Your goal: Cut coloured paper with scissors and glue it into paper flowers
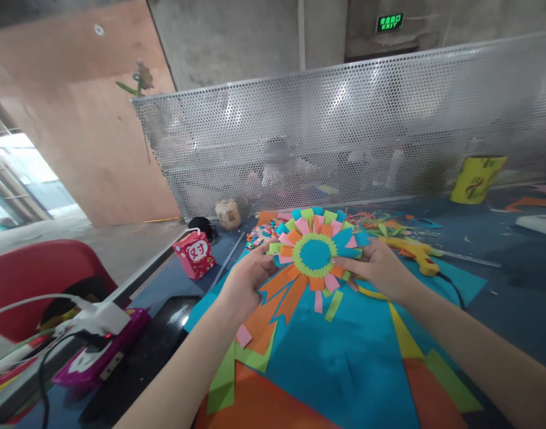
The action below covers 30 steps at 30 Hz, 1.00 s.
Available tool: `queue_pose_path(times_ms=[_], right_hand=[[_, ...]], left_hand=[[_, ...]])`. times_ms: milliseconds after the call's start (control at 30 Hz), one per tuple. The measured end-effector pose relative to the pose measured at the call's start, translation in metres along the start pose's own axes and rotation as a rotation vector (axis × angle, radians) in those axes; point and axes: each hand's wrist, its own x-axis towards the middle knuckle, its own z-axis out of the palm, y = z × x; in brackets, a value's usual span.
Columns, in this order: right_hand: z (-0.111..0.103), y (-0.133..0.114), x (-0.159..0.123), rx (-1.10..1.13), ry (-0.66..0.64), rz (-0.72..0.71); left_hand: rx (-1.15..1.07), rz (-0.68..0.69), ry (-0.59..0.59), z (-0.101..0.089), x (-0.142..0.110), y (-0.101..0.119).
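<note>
Between my two hands is a round rosette (315, 254) with a blue centre, a green zigzag ring, and blue, green, pink and orange loops around it. Two orange notched tails (284, 295) hang from its lower left. My left hand (248, 274) pinches the rosette's left edge. On the right edge, my right hand (382, 268) grips it, thumb on the front and fingers behind. Below lie blue sheets (326, 363), with small pink and green strips near the tails. A yellow glue gun (413, 253) rests just beyond my right hand.
At left stand a pink drink box (195, 254), a purple power strip (103, 351) with plugs and cables, and a black tablet-like slab (165, 333). Paper scraps (389, 223) lie behind the rosette. A perforated metal screen (299, 131) borders the back; a yellow roll (477, 180) stands at right.
</note>
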Motion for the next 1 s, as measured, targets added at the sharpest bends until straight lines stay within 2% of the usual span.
queue_pose_path(times_ms=[300,767,867,933,1000], right_hand=[[0.002,-0.002,-0.001,-0.017,0.02,0.02],[0.0,0.001,-0.001,-0.074,0.024,-0.002],[-0.001,0.002,0.0,-0.026,0.04,-0.013],[-0.002,0.003,0.0,0.003,0.053,-0.033],[-0.002,0.003,0.0,0.026,0.051,-0.049]], left_hand=[[-0.069,-0.058,-0.104,0.001,-0.008,0.003],[-0.073,-0.116,-0.088,-0.004,-0.006,0.001],[-0.017,-0.028,-0.049,-0.004,-0.003,0.0],[0.042,0.089,-0.008,-0.005,0.0,-0.002],[0.093,0.2,-0.015,-0.007,0.002,-0.004]])
